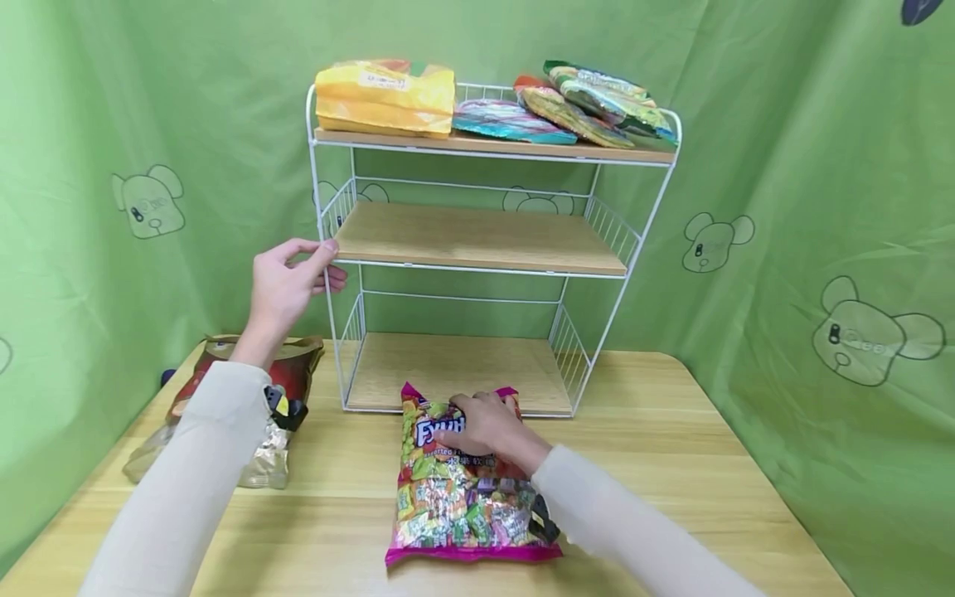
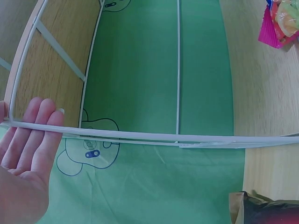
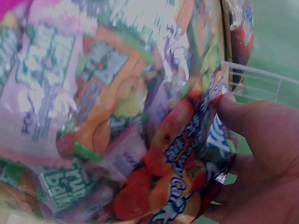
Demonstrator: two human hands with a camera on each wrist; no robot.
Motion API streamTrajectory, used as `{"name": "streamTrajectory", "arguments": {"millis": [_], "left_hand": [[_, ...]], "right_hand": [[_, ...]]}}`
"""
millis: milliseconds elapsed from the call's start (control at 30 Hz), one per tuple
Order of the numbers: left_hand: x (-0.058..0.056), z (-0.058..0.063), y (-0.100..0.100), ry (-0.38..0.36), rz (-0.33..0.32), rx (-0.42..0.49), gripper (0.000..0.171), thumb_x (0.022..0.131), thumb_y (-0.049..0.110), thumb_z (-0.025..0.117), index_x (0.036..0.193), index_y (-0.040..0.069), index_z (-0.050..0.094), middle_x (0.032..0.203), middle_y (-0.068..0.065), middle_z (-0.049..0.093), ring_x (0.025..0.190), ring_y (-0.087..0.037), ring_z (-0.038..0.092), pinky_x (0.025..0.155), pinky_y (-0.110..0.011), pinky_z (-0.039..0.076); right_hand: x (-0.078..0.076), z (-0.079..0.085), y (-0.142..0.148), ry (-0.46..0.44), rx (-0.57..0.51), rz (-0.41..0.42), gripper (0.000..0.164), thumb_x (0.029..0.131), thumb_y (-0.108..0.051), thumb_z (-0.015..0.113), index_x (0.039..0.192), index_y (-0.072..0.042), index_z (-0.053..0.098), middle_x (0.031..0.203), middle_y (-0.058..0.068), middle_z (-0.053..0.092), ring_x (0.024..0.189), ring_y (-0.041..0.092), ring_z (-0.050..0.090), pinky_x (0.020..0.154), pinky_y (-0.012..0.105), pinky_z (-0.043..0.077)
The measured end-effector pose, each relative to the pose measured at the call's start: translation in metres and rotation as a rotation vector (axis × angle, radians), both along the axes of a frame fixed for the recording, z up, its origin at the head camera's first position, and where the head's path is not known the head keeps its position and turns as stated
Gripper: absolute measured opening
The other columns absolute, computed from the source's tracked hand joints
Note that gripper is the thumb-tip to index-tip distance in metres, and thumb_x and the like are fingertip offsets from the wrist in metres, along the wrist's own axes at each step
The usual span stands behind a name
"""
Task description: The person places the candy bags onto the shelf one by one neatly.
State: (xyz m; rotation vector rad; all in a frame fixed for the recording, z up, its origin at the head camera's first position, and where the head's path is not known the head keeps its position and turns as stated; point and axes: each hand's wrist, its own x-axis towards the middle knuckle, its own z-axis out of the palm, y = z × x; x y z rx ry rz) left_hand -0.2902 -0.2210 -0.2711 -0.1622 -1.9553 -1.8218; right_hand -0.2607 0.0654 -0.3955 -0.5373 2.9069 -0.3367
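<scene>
My left hand (image 1: 287, 278) holds the left front corner of the middle shelf on a white wire rack (image 1: 477, 267). The thumb lies at the shelf's edge, and the fingers (image 2: 35, 140) reach past the upright. Low at the front of the rack, a pink-edged bag of assorted fruit candy (image 1: 448, 506) has its top end against the bottom shelf. My right hand (image 1: 488, 427) grips this bag near its upper part. In the right wrist view, the thumb presses the printed wrapper (image 3: 182, 154) and the other fingers go behind it, partly hidden.
On the top shelf lie a yellow bag (image 1: 384, 99), a blue striped packet (image 1: 511, 122) and a few overlapping green and brown packets (image 1: 604, 99). A dark red and gold bag (image 1: 298, 369) sits on the wooden table (image 1: 656, 481) behind my left forearm. Green curtains surround the table.
</scene>
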Motion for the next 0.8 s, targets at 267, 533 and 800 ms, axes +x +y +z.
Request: {"name": "streamTrajectory", "arguments": {"millis": [267,533,800], "left_hand": [[-0.002,-0.002,0.000,0.010,-0.006,0.018,0.035,0.094,0.032,0.074,0.109,0.001,0.069,0.077,-0.005,0.077,0.069,-0.017,0.076,0.076,-0.028,0.066],[0.000,0.000,-0.002,0.019,-0.007,0.020,0.035,0.094,0.031,0.074,0.110,0.000,0.069,0.077,-0.004,0.077,0.069,-0.018,0.076,0.076,-0.029,0.066],[-0.002,-0.001,-0.001,0.018,-0.008,0.018,0.034,0.095,0.031,0.074,0.109,0.001,0.068,0.077,-0.003,0.077,0.068,-0.015,0.076,0.076,-0.028,0.066]], "right_hand": [[-0.002,-0.009,0.014,0.052,-0.122,-0.033,0.086,0.095,-0.053,0.067,0.159,-0.009,0.030,0.156,0.026,0.041,0.145,0.044,0.037,0.125,0.065,0.023],[-0.009,-0.010,0.041,0.081,-0.264,-0.167,0.098,0.093,-0.051,0.070,0.156,0.008,0.024,0.155,0.036,0.034,0.144,0.052,0.034,0.121,0.065,0.032],[-0.007,-0.023,0.067,0.109,-0.273,-0.192,0.088,0.096,-0.050,0.067,0.146,0.015,0.035,0.141,0.040,0.046,0.133,0.053,0.047,0.112,0.063,0.046]]}}
